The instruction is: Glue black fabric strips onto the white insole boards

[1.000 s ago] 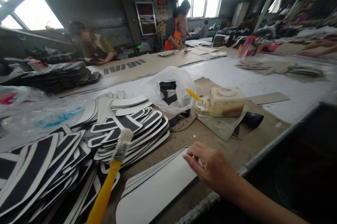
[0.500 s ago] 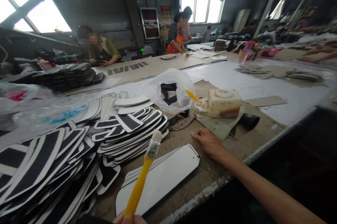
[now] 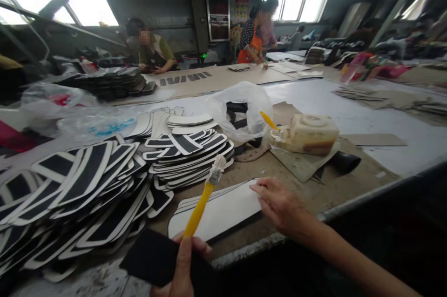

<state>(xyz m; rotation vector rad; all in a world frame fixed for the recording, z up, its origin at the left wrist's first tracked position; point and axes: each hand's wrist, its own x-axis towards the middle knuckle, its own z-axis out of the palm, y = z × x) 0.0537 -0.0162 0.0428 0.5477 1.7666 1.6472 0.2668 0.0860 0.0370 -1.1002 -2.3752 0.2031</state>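
"Left hand (image 3: 185,259), pinched round the yellow brush (image 3: 199,208); and the right hand (image 3: 282,204)?"

"Fingers bunched at the far corner of the white pieces (image 3: 223,213), which lie fanned on the surface (image 3: 251,171); whether they pinch it, I can't tell"

"Which step, then?"

"Positioning the top piece, I'd judge, brush held ready; the next move calls for a steady corner"

"Any counts?"

"Two hands, one held brush, one yellow handle (image 3: 268,120) at one stained container (image 3: 314,134); white pieces and black-centred pieces (image 3: 84,176) overlap too much to count"

Heaped strips (image 3: 89,178) left of brush (image 3: 205,194)
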